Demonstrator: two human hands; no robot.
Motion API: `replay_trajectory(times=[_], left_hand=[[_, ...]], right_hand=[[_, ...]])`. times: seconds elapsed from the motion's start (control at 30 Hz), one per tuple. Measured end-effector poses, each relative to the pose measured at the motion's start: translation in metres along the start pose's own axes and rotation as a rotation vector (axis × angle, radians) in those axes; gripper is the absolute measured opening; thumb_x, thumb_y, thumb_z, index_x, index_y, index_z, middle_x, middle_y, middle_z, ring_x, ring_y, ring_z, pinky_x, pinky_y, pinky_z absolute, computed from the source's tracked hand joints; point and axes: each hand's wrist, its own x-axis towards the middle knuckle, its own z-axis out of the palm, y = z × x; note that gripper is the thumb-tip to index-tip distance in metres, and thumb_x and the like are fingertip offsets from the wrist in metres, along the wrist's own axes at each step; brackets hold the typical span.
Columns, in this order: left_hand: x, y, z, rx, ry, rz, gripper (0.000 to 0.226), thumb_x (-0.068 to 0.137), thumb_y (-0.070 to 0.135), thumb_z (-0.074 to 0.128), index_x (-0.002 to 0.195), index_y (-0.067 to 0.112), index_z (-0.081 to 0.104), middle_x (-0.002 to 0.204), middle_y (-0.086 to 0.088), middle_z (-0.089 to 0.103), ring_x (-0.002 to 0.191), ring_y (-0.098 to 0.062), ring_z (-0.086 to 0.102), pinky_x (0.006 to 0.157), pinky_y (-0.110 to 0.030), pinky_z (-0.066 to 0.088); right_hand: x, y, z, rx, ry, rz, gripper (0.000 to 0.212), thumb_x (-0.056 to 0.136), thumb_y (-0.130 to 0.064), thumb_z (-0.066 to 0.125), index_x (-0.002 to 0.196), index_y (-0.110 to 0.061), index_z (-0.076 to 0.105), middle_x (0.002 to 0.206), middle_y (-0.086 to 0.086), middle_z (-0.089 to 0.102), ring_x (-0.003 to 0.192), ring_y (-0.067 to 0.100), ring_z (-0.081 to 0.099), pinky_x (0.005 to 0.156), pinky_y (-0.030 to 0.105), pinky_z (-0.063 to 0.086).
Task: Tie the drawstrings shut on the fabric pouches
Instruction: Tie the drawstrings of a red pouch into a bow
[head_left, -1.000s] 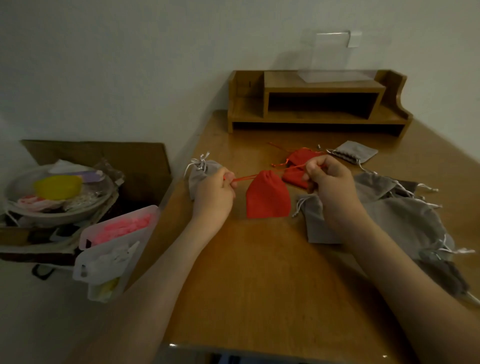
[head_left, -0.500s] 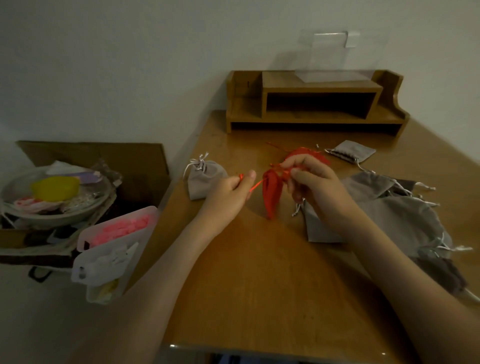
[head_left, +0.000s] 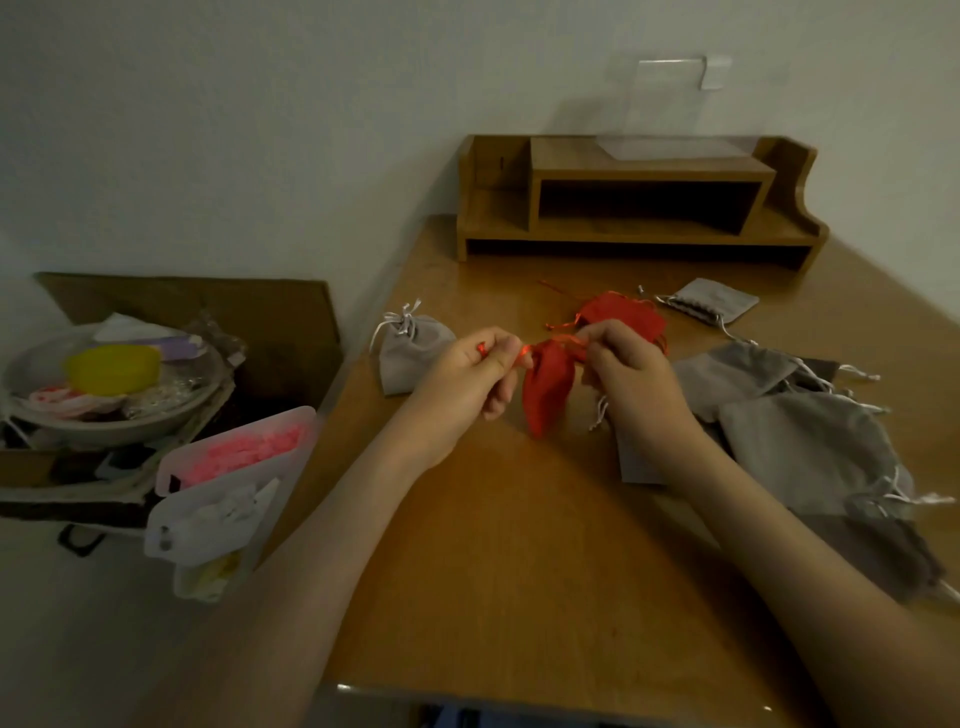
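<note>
On my feed, two bare forearms reach across a wooden table (head_left: 519, 561). The left hand (head_left: 467, 379) pinches a red cord (head_left: 521, 353) between thumb and curled forefinger. The right hand (head_left: 628, 379) curls its fingers round the gathered neck of a red pouch (head_left: 548, 395). That pouch hangs between the two hands at mid-table; I cannot tell whether its tip touches the wood.

Left of the table, a flat plastic bag (head_left: 239, 452) holds something pink, and a second bag (head_left: 218, 514) below it holds something white. Behind them a bowl (head_left: 119, 426) carries one yellow round thing (head_left: 111, 369) among crumpled scraps, and rests in a cardboard box (head_left: 218, 312).

To the right lies a heap of grey pouches (head_left: 800, 441), overlapping, so I cannot count them. One tied grey pouch (head_left: 410, 353) stands just beyond the left hand. Red fabric (head_left: 618, 312) lies behind the right hand, at least one more pouch. One flat grey pouch (head_left: 711, 301) lies farther back.

Against the wall sits one wooden shelf (head_left: 639, 208). Its open slot is too dark to read. One clear stand (head_left: 670, 104) rests on top.
</note>
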Motion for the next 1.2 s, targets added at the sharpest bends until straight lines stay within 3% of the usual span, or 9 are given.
replay_trajectory(times=[0.13, 0.27, 0.43, 0.53, 0.73, 0.8, 0.93, 1.1, 1.2], left_hand=[[-0.004, 0.001, 0.002, 0.122, -0.217, -0.089, 0.02, 0.1, 0.015, 0.045, 0.087, 0.015, 0.06, 0.059, 0.009, 0.056, 0.053, -0.005, 0.048, 0.049, -0.017, 0.037], [-0.005, 0.005, 0.003, 0.112, -0.285, -0.104, 0.012, 0.095, 0.011, 0.053, 0.09, 0.018, 0.063, 0.067, 0.008, 0.063, 0.06, -0.004, 0.055, 0.056, -0.017, 0.042], [-0.004, 0.003, 0.002, 0.064, -0.206, -0.055, 0.006, 0.091, 0.012, 0.059, 0.091, 0.017, 0.062, 0.073, 0.008, 0.066, 0.068, -0.004, 0.059, 0.064, -0.016, 0.046], [-0.004, 0.002, 0.001, 0.076, -0.127, 0.026, 0.008, 0.091, 0.013, 0.059, 0.089, 0.019, 0.063, 0.074, 0.013, 0.065, 0.07, 0.002, 0.058, 0.063, -0.012, 0.043], [-0.002, -0.003, 0.003, 0.241, 0.009, 0.186, 0.016, 0.094, 0.016, 0.057, 0.082, 0.025, 0.061, 0.069, 0.014, 0.061, 0.071, -0.002, 0.058, 0.069, -0.019, 0.046], [-0.001, -0.007, 0.003, 0.317, 0.063, 0.209, 0.017, 0.093, 0.019, 0.058, 0.079, 0.028, 0.059, 0.064, 0.015, 0.059, 0.065, 0.0, 0.056, 0.064, -0.017, 0.044], [0.0, -0.008, 0.003, 0.399, 0.129, 0.265, 0.019, 0.092, 0.023, 0.058, 0.074, 0.028, 0.055, 0.057, 0.015, 0.055, 0.054, 0.003, 0.049, 0.053, -0.015, 0.037], [0.001, -0.009, 0.002, 0.372, 0.083, 0.335, 0.023, 0.092, 0.019, 0.059, 0.075, 0.035, 0.058, 0.064, 0.013, 0.055, 0.063, 0.002, 0.05, 0.062, -0.016, 0.039], [0.003, -0.013, 0.004, 0.363, 0.066, 0.334, 0.016, 0.094, 0.02, 0.057, 0.085, 0.034, 0.057, 0.064, 0.017, 0.057, 0.066, 0.002, 0.053, 0.066, -0.018, 0.042]], right_hand=[[0.008, 0.006, -0.006, -0.223, 0.022, 0.052, 0.02, 0.095, -0.008, 0.046, 0.088, -0.008, 0.064, 0.09, 0.001, 0.05, 0.085, 0.015, 0.048, 0.069, 0.019, 0.035], [0.007, 0.002, -0.008, -0.037, 0.038, 0.143, 0.012, 0.094, -0.016, 0.051, 0.085, -0.015, 0.058, 0.083, 0.0, 0.056, 0.074, 0.016, 0.054, 0.062, 0.025, 0.04], [0.001, -0.003, -0.015, -0.054, -0.193, -0.126, 0.015, 0.097, -0.027, 0.053, 0.1, -0.019, 0.066, 0.09, -0.002, 0.066, 0.087, 0.014, 0.062, 0.08, 0.032, 0.047], [-0.004, -0.009, -0.012, -0.065, -0.348, -0.21, 0.02, 0.096, -0.028, 0.052, 0.102, -0.018, 0.069, 0.079, -0.01, 0.065, 0.073, 0.0, 0.058, 0.067, 0.016, 0.042], [-0.011, -0.023, -0.017, 0.124, -0.352, -0.043, 0.037, 0.091, -0.036, 0.051, 0.066, -0.011, 0.059, 0.043, -0.012, 0.043, 0.038, 0.0, 0.039, 0.044, 0.01, 0.028], [-0.012, -0.024, -0.017, 0.124, -0.411, 0.012, 0.038, 0.083, -0.042, 0.055, 0.066, -0.008, 0.057, 0.048, 0.0, 0.04, 0.039, 0.003, 0.031, 0.044, 0.016, 0.021], [-0.012, -0.023, -0.013, 0.173, -0.523, 0.111, 0.038, 0.08, -0.041, 0.057, 0.075, -0.004, 0.054, 0.049, -0.004, 0.031, 0.045, 0.012, 0.02, 0.046, 0.029, 0.012], [-0.01, -0.017, -0.009, 0.179, -0.456, 0.097, 0.018, 0.082, -0.029, 0.063, 0.09, -0.014, 0.057, 0.05, 0.003, 0.033, 0.042, 0.014, 0.023, 0.042, 0.024, 0.015], [-0.008, -0.012, -0.006, 0.166, -0.459, 0.088, 0.008, 0.09, -0.014, 0.063, 0.083, -0.019, 0.061, 0.046, 0.004, 0.042, 0.042, 0.014, 0.028, 0.046, 0.027, 0.017]])
